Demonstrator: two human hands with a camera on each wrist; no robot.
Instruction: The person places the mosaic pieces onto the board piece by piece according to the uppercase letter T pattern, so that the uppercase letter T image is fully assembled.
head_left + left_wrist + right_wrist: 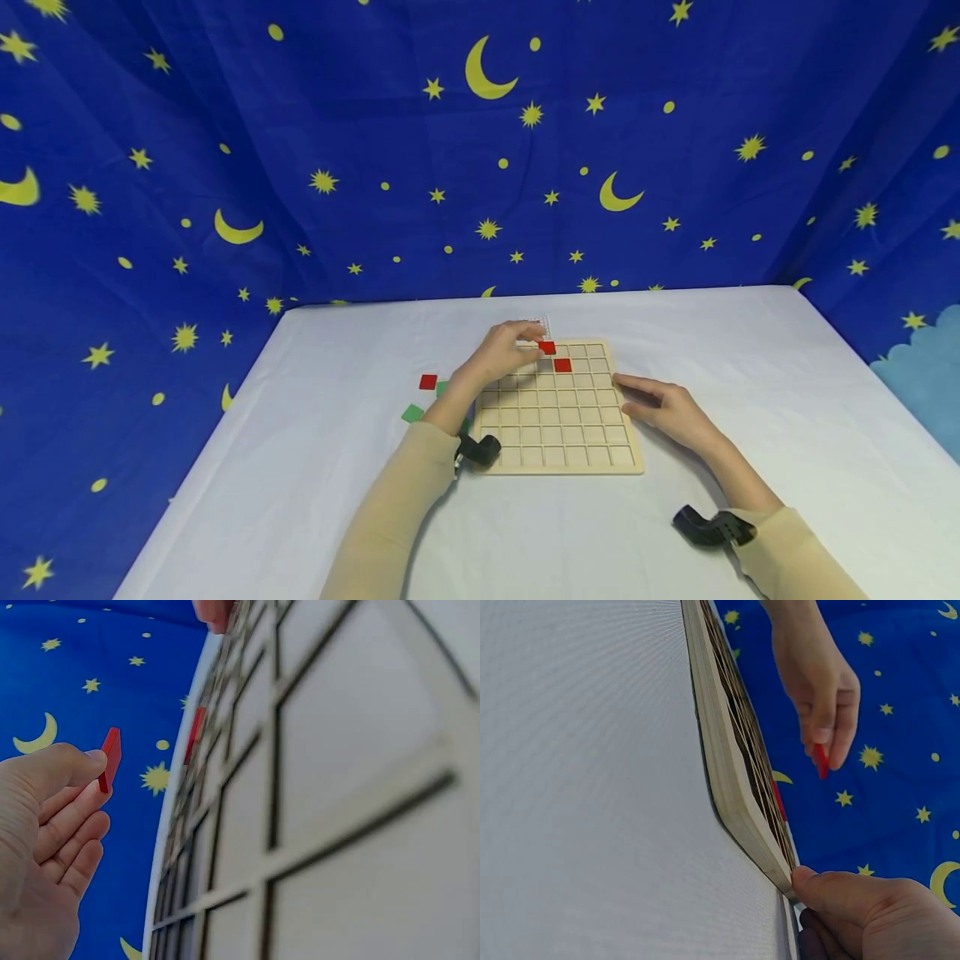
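Note:
My left hand (504,350) pinches a red square tile (111,761) between thumb and fingertips, above the far part of a pale wooden grid board (566,472). In the left wrist view the tile is apart from the board. A second red tile (562,365) lies in a cell near the held one. At the board's right edge, my right hand (675,414) rests with index finger and thumb extended and spread, holding no tile. The right wrist view shows its thumb (829,889) touching the board's wooden rim.
Left of the board lie a loose red tile (427,382) and green tiles (412,413), some partly hidden by my left forearm. A small card with a printed grid (542,321) lies behind the board, partly covered by my left hand. A blue star-and-moon cloth (390,125) surrounds the white table (330,500).

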